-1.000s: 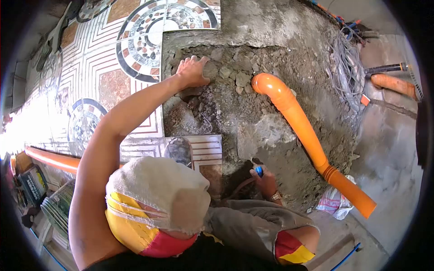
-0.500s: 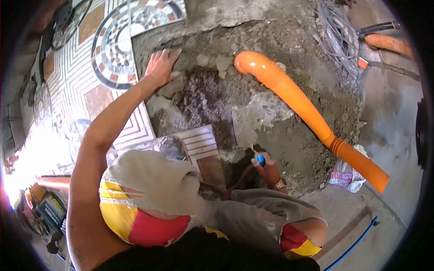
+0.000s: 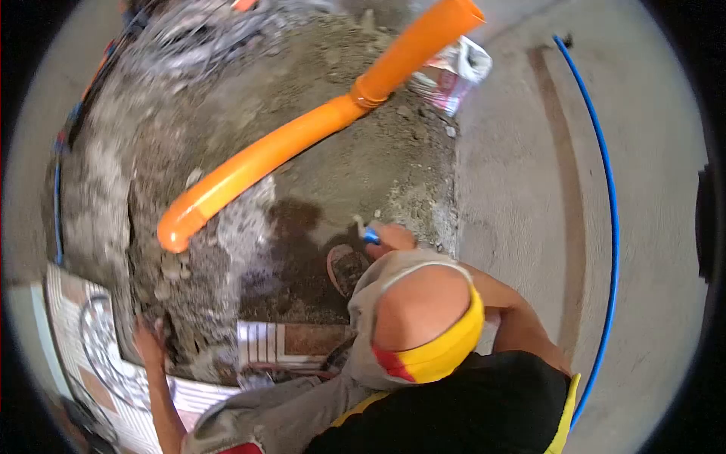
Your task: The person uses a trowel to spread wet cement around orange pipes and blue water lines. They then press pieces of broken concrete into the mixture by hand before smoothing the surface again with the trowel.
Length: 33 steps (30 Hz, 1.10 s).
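My right hand [image 3: 396, 239] is closed around a small blue-handled tool [image 3: 370, 235] with a pale tip, low over the bare ground beside my sandalled foot [image 3: 346, 271]. The working end of this tool is too small to make out. Down at the left, my left hand [image 3: 150, 342] rests on the broken ground where it meets the patterned tiles, fingers apart, holding nothing I can see. Between and beyond the hands, an orange pipe [image 3: 265, 160] with a bent end lies across the dirt.
A patterned floor tile [image 3: 302, 340] lies in front of my knees. Tangled grey cable [image 3: 189, 45] is heaped at the far left. A white and pink sack [image 3: 446, 79] sits by the pipe's far end. On the concrete at right runs a blue hose [image 3: 611, 219].
My view has swung to the right, so the pipe and tiles appear turned. My right hand still grips the blue-handled tool; my left hand stays on the ground by the tiles.
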Each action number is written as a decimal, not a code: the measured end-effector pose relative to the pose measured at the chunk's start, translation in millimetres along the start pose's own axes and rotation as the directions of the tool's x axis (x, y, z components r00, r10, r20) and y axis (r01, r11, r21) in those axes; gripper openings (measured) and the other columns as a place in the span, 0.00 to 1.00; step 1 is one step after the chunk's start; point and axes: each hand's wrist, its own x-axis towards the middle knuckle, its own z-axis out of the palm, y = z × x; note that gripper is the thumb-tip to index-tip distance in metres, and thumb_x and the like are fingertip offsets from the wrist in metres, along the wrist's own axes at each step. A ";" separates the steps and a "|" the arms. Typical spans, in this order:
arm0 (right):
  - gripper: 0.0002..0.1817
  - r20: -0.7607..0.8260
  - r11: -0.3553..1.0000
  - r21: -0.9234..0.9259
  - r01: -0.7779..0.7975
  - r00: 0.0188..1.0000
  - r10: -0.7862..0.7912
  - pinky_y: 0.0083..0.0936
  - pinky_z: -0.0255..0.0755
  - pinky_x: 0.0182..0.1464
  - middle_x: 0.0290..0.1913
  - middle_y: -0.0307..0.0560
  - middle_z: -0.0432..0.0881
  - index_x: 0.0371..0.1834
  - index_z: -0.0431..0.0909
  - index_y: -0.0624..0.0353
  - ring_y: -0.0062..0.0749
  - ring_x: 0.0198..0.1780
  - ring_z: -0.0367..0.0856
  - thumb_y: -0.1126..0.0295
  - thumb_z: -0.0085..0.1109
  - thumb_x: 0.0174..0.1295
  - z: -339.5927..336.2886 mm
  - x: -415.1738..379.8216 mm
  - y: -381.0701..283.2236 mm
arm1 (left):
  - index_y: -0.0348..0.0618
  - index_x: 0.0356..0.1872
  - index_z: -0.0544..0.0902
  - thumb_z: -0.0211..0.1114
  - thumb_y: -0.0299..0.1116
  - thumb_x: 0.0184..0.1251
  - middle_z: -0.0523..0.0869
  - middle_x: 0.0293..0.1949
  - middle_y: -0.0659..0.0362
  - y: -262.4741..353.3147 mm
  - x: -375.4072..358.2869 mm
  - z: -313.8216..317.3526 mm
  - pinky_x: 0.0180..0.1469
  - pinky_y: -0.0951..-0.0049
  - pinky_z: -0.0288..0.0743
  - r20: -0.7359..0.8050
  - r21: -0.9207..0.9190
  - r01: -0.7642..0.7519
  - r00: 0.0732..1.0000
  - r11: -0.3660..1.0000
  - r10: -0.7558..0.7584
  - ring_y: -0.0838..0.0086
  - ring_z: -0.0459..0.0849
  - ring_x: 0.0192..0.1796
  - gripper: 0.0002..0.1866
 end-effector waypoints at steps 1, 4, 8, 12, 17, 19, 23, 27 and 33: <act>0.21 -0.018 0.994 0.076 -0.080 0.997 0.081 0.52 0.76 0.46 0.41 0.61 0.85 0.51 0.78 0.54 0.64 0.43 0.83 0.56 0.64 0.57 -11.9 -3.9 17.9 | 0.35 0.63 0.75 0.65 0.40 0.71 0.83 0.53 0.40 -28.7 2.4 15.7 0.57 0.56 0.75 -0.069 -0.148 -0.060 0.996 0.987 0.050 0.48 0.82 0.55 0.25; 0.20 -0.297 0.990 0.040 -0.132 0.945 0.138 0.52 0.76 0.46 0.38 0.63 0.85 0.47 0.78 0.59 0.65 0.41 0.83 0.57 0.62 0.58 -54.5 16.2 83.1 | 0.32 0.51 0.82 0.64 0.26 0.70 0.85 0.48 0.43 -41.9 23.3 4.1 0.49 0.66 0.78 -0.171 -0.399 -0.179 0.978 0.899 0.118 0.56 0.85 0.48 0.12; 0.24 -0.429 1.000 0.002 -0.016 0.903 0.016 0.56 0.75 0.49 0.40 0.72 0.83 0.53 0.71 0.63 0.70 0.44 0.82 0.57 0.62 0.61 -146.7 113.0 130.4 | 0.38 0.63 0.74 0.64 0.27 0.69 0.86 0.29 0.55 39.5 50.2 -91.7 0.32 0.73 0.78 0.232 -0.012 -0.206 0.951 0.979 0.203 0.70 0.83 0.28 0.21; 0.26 -0.575 0.980 -0.191 0.057 0.803 -0.159 0.57 0.75 0.50 0.40 0.70 0.84 0.60 0.68 0.63 0.69 0.43 0.83 0.58 0.59 0.65 -230.6 269.8 115.8 | 0.35 0.57 0.80 0.69 0.27 0.58 0.76 0.59 0.40 139.4 64.6 -151.7 0.64 0.56 0.66 0.226 0.135 -0.319 0.932 0.938 0.284 0.52 0.75 0.61 0.24; 0.20 -0.650 0.765 -0.522 0.377 0.405 -0.643 0.50 0.78 0.55 0.54 0.63 0.85 0.57 0.78 0.61 0.54 0.54 0.85 0.62 0.56 0.66 -261.9 558.3 125.1 | 0.38 0.63 0.78 0.68 0.35 0.66 0.85 0.56 0.41 168.5 97.7 -145.9 0.61 0.56 0.78 0.633 -0.133 0.048 0.772 0.990 0.047 0.47 0.85 0.57 0.25; 0.19 -0.568 0.579 -0.692 0.432 0.169 -0.805 0.49 0.79 0.55 0.53 0.60 0.86 0.55 0.80 0.60 0.53 0.54 0.86 0.62 0.56 0.66 -265.7 622.2 128.1 | 0.40 0.62 0.79 0.66 0.37 0.70 0.89 0.48 0.44 159.2 99.8 -114.4 0.51 0.60 0.83 0.602 -0.221 0.105 0.797 0.970 0.051 0.52 0.90 0.47 0.22; 0.17 -0.338 0.783 -0.555 0.281 0.784 -0.521 0.49 0.80 0.51 0.48 0.62 0.86 0.49 0.81 0.61 0.55 0.51 0.87 0.65 0.61 0.59 -264.4 514.6 122.6 | 0.40 0.59 0.81 0.65 0.35 0.71 0.90 0.43 0.47 182.7 114.4 -109.6 0.45 0.62 0.82 0.568 -0.202 -0.016 0.813 0.979 0.131 0.59 0.90 0.42 0.19; 0.15 -0.184 0.854 -0.509 0.108 0.955 -0.231 0.49 0.82 0.47 0.43 0.66 0.86 0.43 0.82 0.62 0.57 0.48 0.87 0.69 0.67 0.52 -223.3 368.0 142.6 | 0.40 0.60 0.80 0.65 0.37 0.71 0.90 0.44 0.46 191.1 148.9 -99.4 0.46 0.61 0.82 0.422 -0.210 -0.095 0.889 0.973 0.178 0.59 0.90 0.44 0.20; 0.24 -0.156 0.916 -0.400 0.022 0.983 -0.092 0.54 0.79 0.47 0.40 0.65 0.85 0.54 0.73 0.62 0.64 0.43 0.85 0.66 0.65 0.55 -189.5 198.1 189.9 | 0.39 0.64 0.79 0.63 0.36 0.74 0.88 0.49 0.51 161.3 156.0 -105.4 0.50 0.67 0.79 0.393 -0.467 0.069 0.909 0.882 0.137 0.68 0.86 0.47 0.21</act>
